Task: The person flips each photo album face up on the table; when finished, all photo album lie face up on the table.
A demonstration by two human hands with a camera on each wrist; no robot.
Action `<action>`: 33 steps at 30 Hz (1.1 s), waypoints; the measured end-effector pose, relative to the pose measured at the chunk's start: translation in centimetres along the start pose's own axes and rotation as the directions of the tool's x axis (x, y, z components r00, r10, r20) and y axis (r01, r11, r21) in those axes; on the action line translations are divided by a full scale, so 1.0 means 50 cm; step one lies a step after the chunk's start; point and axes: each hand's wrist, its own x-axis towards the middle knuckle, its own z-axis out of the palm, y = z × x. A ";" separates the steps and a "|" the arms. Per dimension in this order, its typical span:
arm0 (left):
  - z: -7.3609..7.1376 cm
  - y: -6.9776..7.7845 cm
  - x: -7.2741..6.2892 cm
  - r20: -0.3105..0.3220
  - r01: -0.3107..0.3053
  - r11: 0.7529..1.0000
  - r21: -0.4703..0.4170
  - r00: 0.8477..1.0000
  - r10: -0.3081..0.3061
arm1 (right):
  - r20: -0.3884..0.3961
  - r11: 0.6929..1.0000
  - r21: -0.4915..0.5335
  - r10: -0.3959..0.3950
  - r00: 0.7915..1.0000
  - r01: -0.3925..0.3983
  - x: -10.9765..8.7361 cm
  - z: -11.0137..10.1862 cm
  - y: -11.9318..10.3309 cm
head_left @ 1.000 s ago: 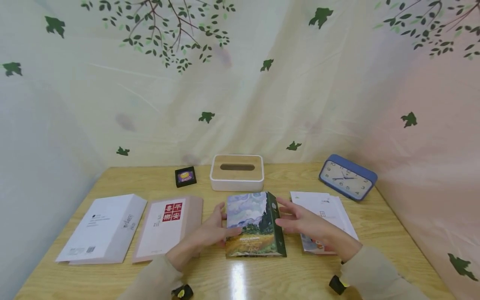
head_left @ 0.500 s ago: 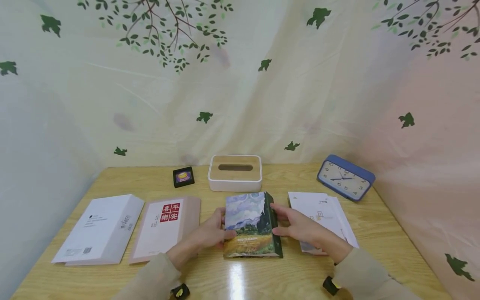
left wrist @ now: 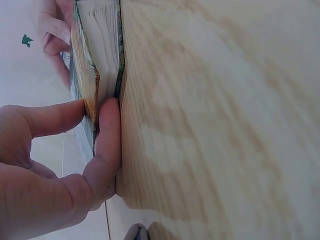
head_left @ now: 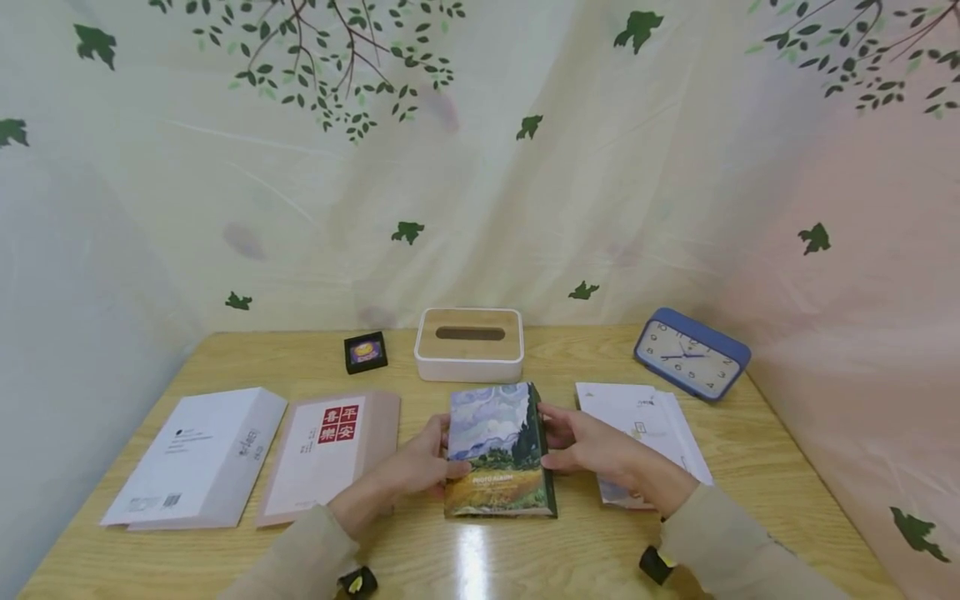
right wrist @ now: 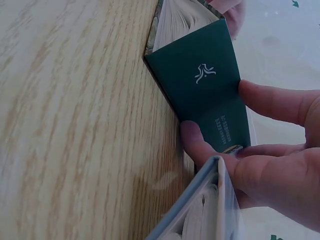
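Observation:
A thick photo album (head_left: 495,450) with a painted landscape cover lies on the wooden table (head_left: 420,558), between both hands. My left hand (head_left: 416,458) holds its left side: in the left wrist view the thumb (left wrist: 62,117) is on the cover and a finger (left wrist: 109,135) reaches in at the page edges. On the other side my right hand (head_left: 596,446) grips the dark green spine (right wrist: 205,80), its thumb at the upper edge and a fingertip low by the table. The remaining right fingers are partly hidden behind.
A white album (head_left: 652,433) lies right of the right hand, close under it. To the left are a pink album (head_left: 322,467) and another white one (head_left: 187,458). Behind stand a tissue box (head_left: 469,346), a small black frame (head_left: 366,352) and a blue clock (head_left: 692,354).
The photo album has shifted slightly left and turned a little, its spine side swinging inward. My right hand has moved left with it, while the left hand keeps nearly the same place.

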 end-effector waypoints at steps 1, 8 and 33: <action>0.000 0.001 -0.001 -0.001 0.004 1.000 0.000 1.000 -0.004 | 0.000 1.000 0.030 0.009 1.000 -0.009 -0.001 0.002 -0.001; -0.001 0.002 -0.004 -0.017 0.015 1.000 -0.013 1.000 -0.015 | 0.028 0.991 0.130 0.029 0.999 -0.032 -0.001 0.002 0.004; 0.001 -0.003 -0.001 0.010 0.039 0.990 -0.132 0.999 -0.038 | 0.048 0.965 0.261 0.009 0.999 -0.021 -0.003 -0.008 0.016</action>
